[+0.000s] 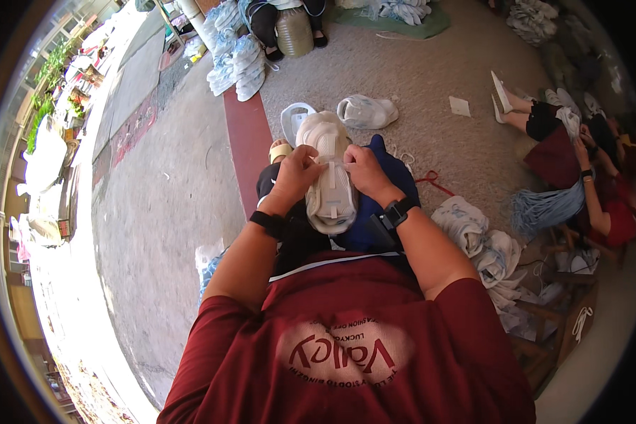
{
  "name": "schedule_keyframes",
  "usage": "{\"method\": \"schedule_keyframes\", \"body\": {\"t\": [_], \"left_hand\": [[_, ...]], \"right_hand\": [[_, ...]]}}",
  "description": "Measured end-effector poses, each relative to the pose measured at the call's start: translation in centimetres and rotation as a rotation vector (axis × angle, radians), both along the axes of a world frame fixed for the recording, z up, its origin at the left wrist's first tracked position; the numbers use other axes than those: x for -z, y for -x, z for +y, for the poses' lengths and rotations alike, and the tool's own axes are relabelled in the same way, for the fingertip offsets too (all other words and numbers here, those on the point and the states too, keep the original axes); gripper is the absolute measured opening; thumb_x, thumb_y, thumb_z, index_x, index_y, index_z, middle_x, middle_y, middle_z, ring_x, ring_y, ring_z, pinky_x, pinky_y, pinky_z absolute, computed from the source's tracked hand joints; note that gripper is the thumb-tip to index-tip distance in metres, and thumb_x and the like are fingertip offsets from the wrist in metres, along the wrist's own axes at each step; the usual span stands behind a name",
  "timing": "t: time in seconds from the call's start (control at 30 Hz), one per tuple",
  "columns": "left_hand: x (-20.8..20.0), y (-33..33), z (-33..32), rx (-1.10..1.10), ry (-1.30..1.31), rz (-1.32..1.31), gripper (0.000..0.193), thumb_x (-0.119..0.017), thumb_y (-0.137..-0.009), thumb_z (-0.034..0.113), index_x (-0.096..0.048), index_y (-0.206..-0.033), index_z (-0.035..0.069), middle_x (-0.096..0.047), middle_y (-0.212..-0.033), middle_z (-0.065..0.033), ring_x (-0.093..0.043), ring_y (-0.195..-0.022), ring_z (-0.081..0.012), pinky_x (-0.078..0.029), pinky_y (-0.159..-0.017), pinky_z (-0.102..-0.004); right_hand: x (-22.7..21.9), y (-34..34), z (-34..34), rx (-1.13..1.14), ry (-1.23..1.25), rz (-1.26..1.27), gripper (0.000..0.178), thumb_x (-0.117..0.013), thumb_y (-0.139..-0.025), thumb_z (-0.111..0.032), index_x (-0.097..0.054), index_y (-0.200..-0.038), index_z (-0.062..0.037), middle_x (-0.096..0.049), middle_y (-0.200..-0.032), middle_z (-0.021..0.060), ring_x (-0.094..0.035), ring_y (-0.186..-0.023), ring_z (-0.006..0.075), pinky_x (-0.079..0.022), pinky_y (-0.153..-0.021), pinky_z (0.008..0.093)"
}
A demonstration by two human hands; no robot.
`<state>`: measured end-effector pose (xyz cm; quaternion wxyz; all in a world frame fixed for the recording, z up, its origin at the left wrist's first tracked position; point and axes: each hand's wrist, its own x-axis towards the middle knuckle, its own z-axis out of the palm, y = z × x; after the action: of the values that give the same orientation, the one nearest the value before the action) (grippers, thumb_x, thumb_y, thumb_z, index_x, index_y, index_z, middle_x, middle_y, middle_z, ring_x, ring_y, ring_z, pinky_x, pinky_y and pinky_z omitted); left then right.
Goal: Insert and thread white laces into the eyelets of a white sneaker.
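Observation:
A white sneaker upper [332, 194] lies lengthwise over my lap, its mesh and pale strips facing up. From the left, my left hand [300, 175] reaches its middle with thumb and fingers pinched together. My right hand [369, 173] is at the opposite edge, its fingers likewise closed against the upper. Whatever thin piece the fingertips pinch is too small and pale to make out. Dark blue cloth [385, 169] is under and beside my right forearm. Just past the upper are a white sandal-like shoe piece [297, 119] and another white shoe upper [367, 112] on the ground.
Bundled white uppers [463, 222] are heaped at my right, near a wooden stool [544, 321]. A red cord [437, 182] trails nearby. Farther right, a seated person [601, 187] has a bundle of grey-blue laces [548, 208]. More stacked uppers [240, 60] lie ahead beside another person's legs.

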<state>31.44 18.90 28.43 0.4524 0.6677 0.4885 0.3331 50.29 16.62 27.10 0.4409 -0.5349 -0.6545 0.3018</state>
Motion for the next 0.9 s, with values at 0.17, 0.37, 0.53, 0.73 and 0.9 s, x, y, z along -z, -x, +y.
{"method": "schedule_keyframes", "body": {"t": [0.17,0.37,0.53,0.73,0.9], "left_hand": [[-2.5,3.8,-0.8,0.080,-0.051,0.159,0.016,-0.068,-0.073,0.006,-0.057,-0.081,-0.002,-0.058,-0.067,-0.0055,-0.054,-0.063,-0.0112,-0.044,-0.059,-0.0271],[-2.5,6.3,-0.6,0.002,-0.162,0.211,0.016,-0.067,-0.072,0.008,-0.058,-0.080,-0.002,-0.056,-0.063,-0.0059,-0.052,-0.059,-0.0113,-0.043,-0.056,-0.0284],[-0.3,19.3,0.6,-0.440,-0.219,0.444,0.013,-0.060,-0.077,0.010,-0.065,-0.085,0.000,-0.059,-0.060,-0.0090,-0.057,-0.056,-0.0142,-0.043,-0.051,-0.0292],[-1.2,37.7,-3.8,-1.063,0.054,-0.110,0.014,-0.055,-0.086,0.012,-0.057,-0.097,0.003,-0.042,-0.054,0.0045,-0.034,-0.039,-0.0046,-0.026,-0.033,-0.0212],[-1.9,49.1,-9.4,-1.338,0.000,-0.291,0.009,-0.054,-0.082,0.007,-0.058,-0.089,0.007,-0.048,-0.060,0.0008,-0.040,-0.043,-0.0068,-0.030,-0.036,-0.0206]], "right_hand": [[-1.6,-3.2,-1.2,-0.123,0.255,0.343,0.006,-0.055,-0.077,0.000,-0.049,-0.075,-0.0002,-0.054,-0.069,0.0046,-0.052,-0.061,0.0107,-0.044,-0.057,0.0268],[-1.9,-1.5,0.1,-0.179,0.007,-0.256,0.009,-0.058,-0.075,-0.006,-0.052,-0.069,-0.0005,-0.056,-0.065,0.0167,-0.057,-0.063,0.0304,-0.045,-0.060,0.0373],[-2.6,-9.8,-0.6,0.194,-0.129,-0.814,0.004,-0.052,-0.073,-0.005,-0.055,-0.071,-0.0038,-0.057,-0.070,0.0195,-0.057,-0.069,0.0393,-0.045,-0.060,0.0474],[-8.5,-34.0,-13.8,0.959,0.218,-1.119,0.014,-0.050,-0.081,-0.010,-0.059,-0.089,-0.0021,-0.061,-0.089,0.0205,-0.058,-0.086,0.0381,-0.046,-0.071,0.0467],[-16.3,-44.0,-27.5,1.541,0.311,-1.100,0.028,-0.043,-0.084,-0.015,-0.059,-0.102,-0.0016,-0.059,-0.107,0.0216,-0.057,-0.095,0.0385,-0.046,-0.080,0.0470]]}}
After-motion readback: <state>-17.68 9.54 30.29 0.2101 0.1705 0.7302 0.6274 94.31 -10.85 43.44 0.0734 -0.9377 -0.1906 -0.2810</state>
